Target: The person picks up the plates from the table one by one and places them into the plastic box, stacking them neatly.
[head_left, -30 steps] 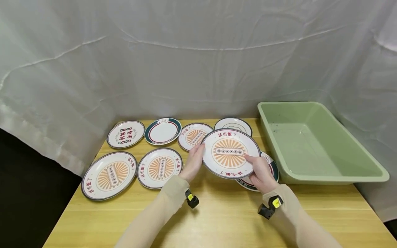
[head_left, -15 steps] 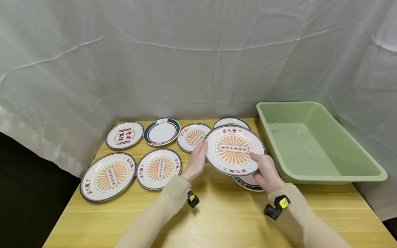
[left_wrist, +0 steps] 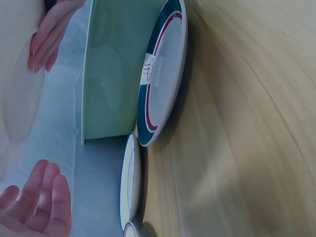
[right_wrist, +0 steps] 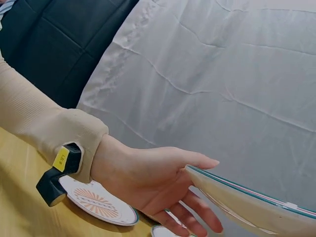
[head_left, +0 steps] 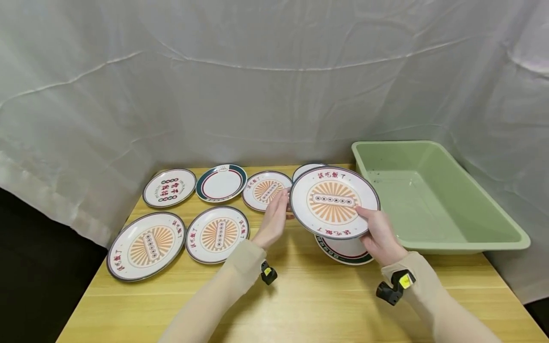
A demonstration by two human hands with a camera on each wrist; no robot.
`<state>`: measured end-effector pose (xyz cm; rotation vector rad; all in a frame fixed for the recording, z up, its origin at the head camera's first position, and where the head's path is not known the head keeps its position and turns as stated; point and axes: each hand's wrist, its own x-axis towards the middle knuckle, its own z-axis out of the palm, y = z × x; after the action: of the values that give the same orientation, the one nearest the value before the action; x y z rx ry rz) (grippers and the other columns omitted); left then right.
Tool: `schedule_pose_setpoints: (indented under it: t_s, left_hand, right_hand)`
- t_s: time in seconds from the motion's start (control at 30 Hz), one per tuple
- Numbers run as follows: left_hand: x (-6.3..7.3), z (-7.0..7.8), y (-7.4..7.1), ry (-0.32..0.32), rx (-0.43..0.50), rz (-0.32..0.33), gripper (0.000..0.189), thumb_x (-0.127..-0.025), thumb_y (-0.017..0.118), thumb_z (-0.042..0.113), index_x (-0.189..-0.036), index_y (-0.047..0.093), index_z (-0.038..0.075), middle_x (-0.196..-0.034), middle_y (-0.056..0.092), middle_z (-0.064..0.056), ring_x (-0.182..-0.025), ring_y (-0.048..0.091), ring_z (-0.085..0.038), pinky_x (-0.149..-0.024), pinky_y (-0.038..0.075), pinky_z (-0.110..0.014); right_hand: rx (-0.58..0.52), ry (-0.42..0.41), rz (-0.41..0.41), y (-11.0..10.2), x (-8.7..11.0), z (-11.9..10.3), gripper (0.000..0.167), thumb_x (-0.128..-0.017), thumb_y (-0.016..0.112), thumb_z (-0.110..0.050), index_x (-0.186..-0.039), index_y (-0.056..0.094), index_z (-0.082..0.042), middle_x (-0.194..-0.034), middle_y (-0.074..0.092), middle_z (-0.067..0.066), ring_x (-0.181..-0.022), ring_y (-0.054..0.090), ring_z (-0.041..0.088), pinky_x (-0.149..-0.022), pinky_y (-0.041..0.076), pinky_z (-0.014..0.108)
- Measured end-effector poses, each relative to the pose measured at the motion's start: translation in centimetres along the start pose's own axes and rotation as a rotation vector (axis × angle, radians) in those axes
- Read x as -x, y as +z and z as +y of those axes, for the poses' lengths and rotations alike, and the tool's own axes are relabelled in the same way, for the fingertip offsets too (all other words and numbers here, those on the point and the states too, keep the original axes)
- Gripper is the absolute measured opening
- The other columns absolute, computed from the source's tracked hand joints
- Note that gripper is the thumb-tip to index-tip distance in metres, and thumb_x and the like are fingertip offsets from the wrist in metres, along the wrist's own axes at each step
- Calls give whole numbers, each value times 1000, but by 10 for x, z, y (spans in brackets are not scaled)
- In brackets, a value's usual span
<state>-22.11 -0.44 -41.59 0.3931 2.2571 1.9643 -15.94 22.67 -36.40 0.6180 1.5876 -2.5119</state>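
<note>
My right hand (head_left: pixel 381 236) grips a white dark-rimmed plate (head_left: pixel 334 202) with an orange sunburst and red characters, thumb on its face and fingers beneath. The plate is held in the air, facing up. At its left rim is my left hand (head_left: pixel 272 219); in the right wrist view this left hand (right_wrist: pixel 158 177) has its thumb over the rim and its fingers loosely extended below, not curled round it. Underneath, a green-rimmed plate (head_left: pixel 345 252) lies partly hidden on the table. A white plate (head_left: pixel 305 168) behind is mostly covered too.
A large green basin (head_left: pixel 429 245) stands at the right. More plates lie at the left: two sunburst plates (head_left: pixel 146 245) in front, and behind them a red-lettered plate (head_left: pixel 169 188), a green-rimmed plate (head_left: pixel 220 183) and a small sunburst plate (head_left: pixel 267 190). A grey curtain (head_left: pixel 257 105) hangs behind.
The held plate has moved right and slightly up with my right hand, towards the basin. My left hand has moved only slightly, and its fingers have loosened from the rim.
</note>
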Motion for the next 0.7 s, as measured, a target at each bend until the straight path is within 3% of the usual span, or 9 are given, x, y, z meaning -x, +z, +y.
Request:
schedule_pose_setpoints:
  t_s: [0.1, 0.33, 0.7]
  left_hand:
    - [-4, 1, 4, 18, -2, 10, 52, -111, 24, 42, -151, 43, 15, -124, 63, -15, -110, 62, -24, -99, 57, -47]
    - [-8, 0, 13, 123, -181, 41, 48, -111, 28, 36, -144, 51, 9, -131, 65, -12, -120, 63, -27, -107, 51, -43]
    - [-11, 7, 35, 248, -374, -12, 41, -109, 34, 30, -138, 57, 11, -131, 68, -9, -124, 63, -23, -108, 52, -38]
  right_hand:
    - [-30, -12, -16, -5, 0, -6, 62, -107, 38, -11, -162, 8, -9, -108, 61, -10, -95, 66, -3, -93, 55, 14]
    - [-64, -45, -45, -17, -2, -16, 63, -107, 39, -10, -161, 7, -8, -98, 68, -11, -94, 68, -2, -87, 57, 14]
    - [-258, -51, -94, -42, -6, -38, 64, -105, 44, -4, -158, 10, -13, -97, 72, -1, -92, 72, 8, -85, 61, 22]
